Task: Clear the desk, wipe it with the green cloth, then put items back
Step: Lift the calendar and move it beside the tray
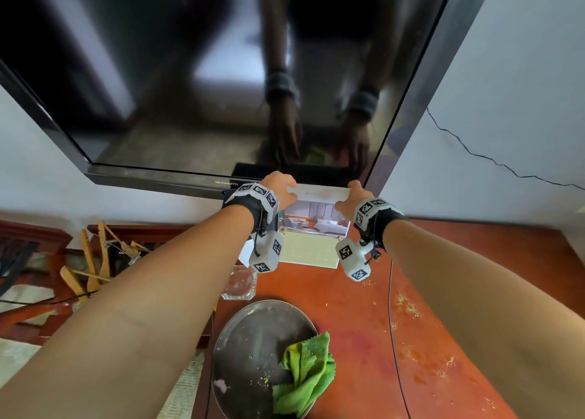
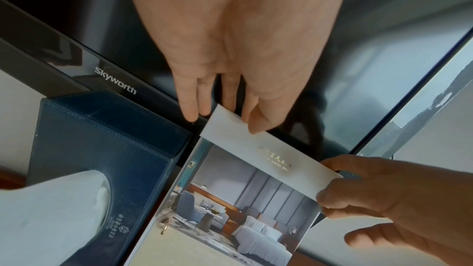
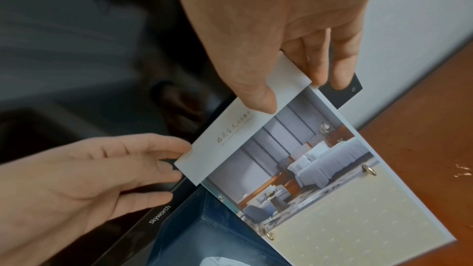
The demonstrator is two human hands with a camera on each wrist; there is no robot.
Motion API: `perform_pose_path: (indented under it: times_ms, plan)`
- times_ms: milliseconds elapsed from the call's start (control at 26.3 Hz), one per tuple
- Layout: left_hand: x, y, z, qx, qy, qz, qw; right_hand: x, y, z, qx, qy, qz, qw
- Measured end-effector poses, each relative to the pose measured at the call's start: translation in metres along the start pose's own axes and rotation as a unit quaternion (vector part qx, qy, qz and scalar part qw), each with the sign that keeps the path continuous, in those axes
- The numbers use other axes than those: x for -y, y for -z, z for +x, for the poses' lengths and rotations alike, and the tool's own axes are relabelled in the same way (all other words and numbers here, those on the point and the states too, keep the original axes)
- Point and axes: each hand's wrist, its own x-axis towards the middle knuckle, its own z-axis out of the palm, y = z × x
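Observation:
A desk calendar (image 1: pixel 311 228) with a bedroom photo and a white top strip stands at the back of the red-brown desk (image 1: pixel 348 308), just under the television. My left hand (image 1: pixel 280 186) pinches the strip's top left corner, thumb in front and fingers behind (image 2: pixel 243 118). At the top right corner my right hand (image 1: pixel 351 197) pinches the strip the same way (image 3: pixel 291 90). The green cloth (image 1: pixel 307 374) lies crumpled on a round metal plate (image 1: pixel 250 339) at the desk's front. I cannot tell whether the calendar's foot touches the desk.
A dark blue tissue box (image 2: pixel 102 149) stands right against the calendar's left side. A glass ashtray (image 1: pixel 239 284) sits in front of it. The television (image 1: pixel 221 70) hangs close above. A black cable (image 1: pixel 392 323) and yellow crumbs (image 1: pixel 408 304) lie on the desk's right half.

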Motion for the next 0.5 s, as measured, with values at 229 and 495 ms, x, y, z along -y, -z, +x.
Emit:
perform_pose_path:
  times_ms: [229, 495]
  plan:
    - [0.003, -0.007, 0.001, 0.011, -0.003, 0.031, 0.999, -0.005, 0.007, -0.011, -0.007, 0.018, -0.021, 1.0]
    - [0.003, -0.012, -0.016, 0.045, -0.018, 0.048, 0.998, -0.016, 0.006, -0.038, -0.019, 0.029, -0.027, 0.999]
